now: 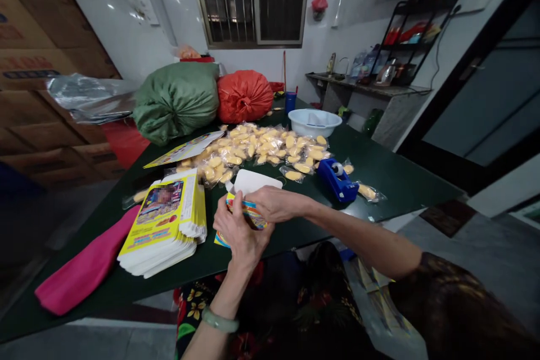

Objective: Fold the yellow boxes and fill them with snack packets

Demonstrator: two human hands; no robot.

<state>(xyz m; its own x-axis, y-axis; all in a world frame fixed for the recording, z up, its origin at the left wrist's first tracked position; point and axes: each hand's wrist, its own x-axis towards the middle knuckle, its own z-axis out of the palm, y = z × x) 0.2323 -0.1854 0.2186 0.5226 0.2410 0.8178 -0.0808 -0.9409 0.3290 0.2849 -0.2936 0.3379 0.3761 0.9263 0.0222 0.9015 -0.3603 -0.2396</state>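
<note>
A small paper box is in the person's two hands, close to the near edge of the dark green worktop. It has bright colors on its side, and a white flap sticks up at the top. The left hand holds the box from below. Its fingers curl up around the front, and the thumb presses on the box. The right hand lies over the top, with its fingers pressed together and bent down on the box. The hands hide the fingertips, so you cannot tell just how they pinch. A pale green bangle is on the left wrist.

Just left of the hands is a stack of flat yellow box cards. A pink cloth lies beside the stack, near the left corner of the worktop. Past the hands, many small clear bags of yellow pieces lie in a heap. A blue tape holder sits to the right of the heap, with one loose bag just beside it. A white bowl and a blue cup stand near the far end. Behind the heap are a big green sack and a red sack.
</note>
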